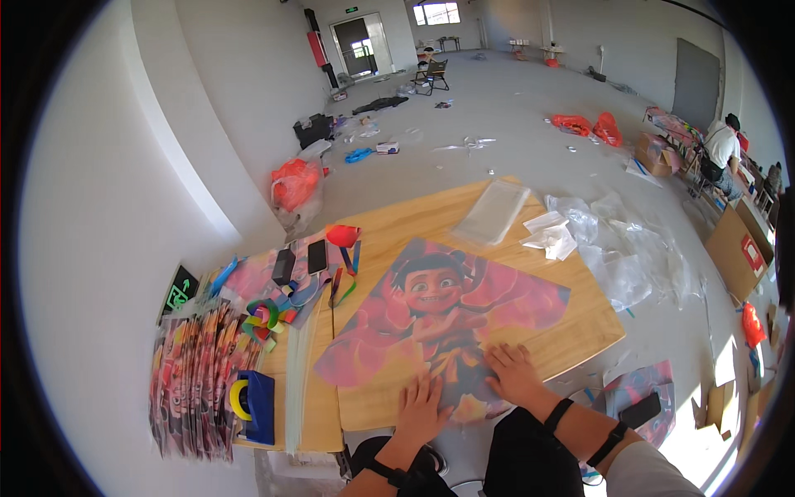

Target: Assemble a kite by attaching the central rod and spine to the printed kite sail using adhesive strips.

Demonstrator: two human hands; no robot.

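A kite-shaped printed sheet [439, 319] lies spread on the wooden table [580, 331]. It carries a cartoon figure among red and orange flames. My left hand [421, 410] rests on its near edge, left of the figure's lower part, with the fingers stretched out. On the other side, my right hand [512, 373] presses flat against the sheet's right edge, fingers spread. Neither hand holds anything. A bundle of long pale rods [296, 389] lies left of the sheet, beside a blue tape dispenser [260, 406] with a yellow roll.
Folded printed sheets [199, 373] are stacked at the left. Behind them lie coloured ribbons [263, 319], a phone [317, 257] and a black box [283, 267]. Clear plastic sleeves [492, 211] sit at the far edge. Plastic wrap [621, 257] litters the floor; a person [722, 153] sits far right.
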